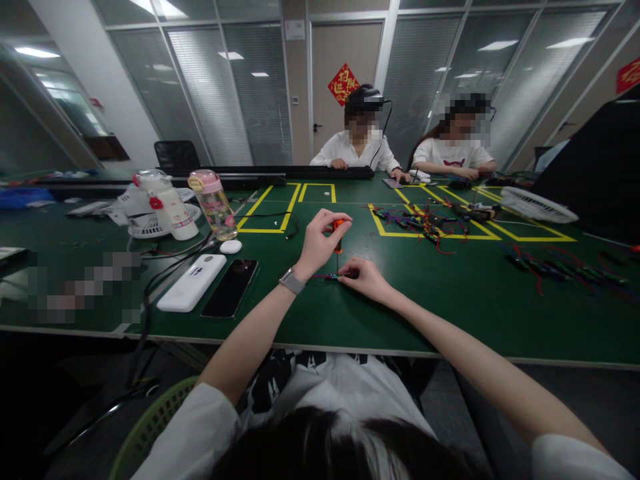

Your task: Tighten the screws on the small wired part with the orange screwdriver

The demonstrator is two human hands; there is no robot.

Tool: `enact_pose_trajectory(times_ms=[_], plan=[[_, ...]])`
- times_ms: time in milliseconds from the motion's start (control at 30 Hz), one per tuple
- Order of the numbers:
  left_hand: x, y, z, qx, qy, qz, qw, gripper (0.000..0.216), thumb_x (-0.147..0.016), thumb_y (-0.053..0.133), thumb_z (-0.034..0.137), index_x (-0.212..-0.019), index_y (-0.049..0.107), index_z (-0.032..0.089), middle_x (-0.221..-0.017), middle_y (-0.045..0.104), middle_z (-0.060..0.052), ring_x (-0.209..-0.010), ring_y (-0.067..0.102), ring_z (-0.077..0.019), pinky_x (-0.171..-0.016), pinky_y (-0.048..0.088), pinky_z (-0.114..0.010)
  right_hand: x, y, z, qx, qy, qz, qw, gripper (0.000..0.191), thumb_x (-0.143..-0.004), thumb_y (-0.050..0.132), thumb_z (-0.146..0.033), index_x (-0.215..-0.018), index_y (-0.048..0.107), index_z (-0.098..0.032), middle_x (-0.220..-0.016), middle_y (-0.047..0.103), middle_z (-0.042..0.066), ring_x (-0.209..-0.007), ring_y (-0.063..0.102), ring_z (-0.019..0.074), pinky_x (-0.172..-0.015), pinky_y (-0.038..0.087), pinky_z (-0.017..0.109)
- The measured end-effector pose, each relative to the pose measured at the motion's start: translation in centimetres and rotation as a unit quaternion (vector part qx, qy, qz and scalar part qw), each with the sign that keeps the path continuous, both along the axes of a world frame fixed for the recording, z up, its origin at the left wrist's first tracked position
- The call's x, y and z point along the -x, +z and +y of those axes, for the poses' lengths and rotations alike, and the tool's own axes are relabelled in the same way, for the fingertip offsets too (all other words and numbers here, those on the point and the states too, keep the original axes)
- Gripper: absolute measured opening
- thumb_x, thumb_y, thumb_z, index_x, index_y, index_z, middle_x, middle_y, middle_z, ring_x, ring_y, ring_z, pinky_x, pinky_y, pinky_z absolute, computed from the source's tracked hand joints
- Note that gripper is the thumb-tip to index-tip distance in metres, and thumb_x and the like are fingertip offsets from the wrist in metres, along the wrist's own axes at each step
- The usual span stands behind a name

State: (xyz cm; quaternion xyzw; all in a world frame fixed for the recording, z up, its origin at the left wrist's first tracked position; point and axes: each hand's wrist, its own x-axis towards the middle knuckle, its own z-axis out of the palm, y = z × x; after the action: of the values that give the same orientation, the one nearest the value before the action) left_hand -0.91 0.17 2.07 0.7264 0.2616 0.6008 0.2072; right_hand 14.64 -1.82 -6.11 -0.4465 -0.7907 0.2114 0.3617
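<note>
My left hand (320, 241) is closed around the orange handle of a small screwdriver (338, 235), held upright with its tip pointing down at the green table (450, 300). A watch sits on that wrist. My right hand (364, 275) rests on the table just right of the tip, fingers pinched on a small dark wired part (336, 276) that lies under the screwdriver. The part is too small to make out in detail.
A white power bank (193, 282), a black phone (231, 287), a white mouse-like object (231, 247) and two bottles (213, 203) stand to the left. Piles of coloured wired parts (425, 223) lie inside yellow tape marks. A white fan (537, 205) lies right. Two people sit opposite.
</note>
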Motion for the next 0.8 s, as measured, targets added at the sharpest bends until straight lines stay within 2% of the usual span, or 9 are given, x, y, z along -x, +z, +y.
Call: enact_pose_trajectory(times_ms=[100, 267, 333, 567, 733, 800], plan=[[0.08, 0.21, -0.21, 0.011, -0.026, 0.006, 1.000, 0.022, -0.092, 0.048, 0.025, -0.099, 0.068, 0.022, -0.097, 0.062, -0.004, -0.089, 0.059, -0.0129, -0.066, 0.048, -0.020, -0.08, -0.04, 0.09, 0.003, -0.001, -0.003, 1.000, 0.009, -0.074, 0.067, -0.018, -0.081, 0.071, -0.014, -0.075, 0.060, 0.003, -0.064, 0.054, 0.0117, -0.061, 0.044, 0.024], [0.18, 0.17, -0.10, 0.038, -0.088, -0.009, 0.995, 0.025, -0.094, 0.045, 0.023, -0.108, 0.065, 0.020, -0.099, 0.066, -0.005, -0.081, 0.063, -0.0110, -0.070, 0.050, -0.021, -0.19, -0.13, 0.24, 0.008, 0.004, -0.011, 1.000, 0.010, -0.074, 0.068, -0.017, -0.083, 0.072, -0.014, -0.076, 0.060, 0.003, -0.064, 0.054, 0.0112, -0.061, 0.043, 0.024], [0.16, 0.05, 0.02, 0.029, -0.080, -0.006, 0.996, 0.023, -0.093, 0.048, 0.025, -0.107, 0.066, 0.020, -0.096, 0.066, -0.004, -0.081, 0.063, -0.0108, -0.070, 0.050, -0.021, -0.21, -0.18, 0.23, 0.007, 0.001, -0.013, 1.000, 0.010, -0.074, 0.068, -0.017, -0.082, 0.072, -0.014, -0.075, 0.061, 0.002, -0.063, 0.054, 0.0109, -0.060, 0.043, 0.023], [0.02, -0.22, 0.13, -0.025, 0.029, 0.010, 0.999, 0.010, -0.082, 0.066, 0.028, -0.088, 0.069, 0.021, -0.084, 0.057, -0.001, -0.078, 0.056, -0.0103, -0.065, 0.047, -0.018, -0.19, -0.23, 0.09, -0.004, -0.009, -0.011, 1.000, 0.009, -0.074, 0.069, -0.019, -0.081, 0.071, -0.015, -0.074, 0.061, 0.002, -0.062, 0.054, 0.0110, -0.059, 0.043, 0.023], [0.06, -0.22, 0.13, -0.009, -0.007, 0.016, 1.000, 0.024, -0.095, 0.045, 0.028, -0.105, 0.066, 0.023, -0.097, 0.063, -0.003, -0.087, 0.059, -0.0109, -0.068, 0.047, -0.019, -0.26, -0.21, 0.20, -0.008, 0.001, -0.011, 1.000, 0.008, -0.074, 0.068, -0.018, -0.080, 0.071, -0.015, -0.074, 0.061, 0.002, -0.062, 0.053, 0.0109, -0.060, 0.043, 0.024], [0.13, -0.25, 0.20, -0.002, -0.024, 0.008, 1.000, 0.025, -0.095, 0.044, 0.027, -0.109, 0.065, 0.022, -0.101, 0.065, -0.004, -0.088, 0.061, -0.0108, -0.071, 0.048, -0.020, -0.28, -0.23, 0.24, -0.009, 0.006, -0.010, 1.000, 0.007, -0.074, 0.068, -0.018, -0.080, 0.071, -0.015, -0.075, 0.061, 0.002, -0.063, 0.054, 0.0110, -0.060, 0.043, 0.024]])
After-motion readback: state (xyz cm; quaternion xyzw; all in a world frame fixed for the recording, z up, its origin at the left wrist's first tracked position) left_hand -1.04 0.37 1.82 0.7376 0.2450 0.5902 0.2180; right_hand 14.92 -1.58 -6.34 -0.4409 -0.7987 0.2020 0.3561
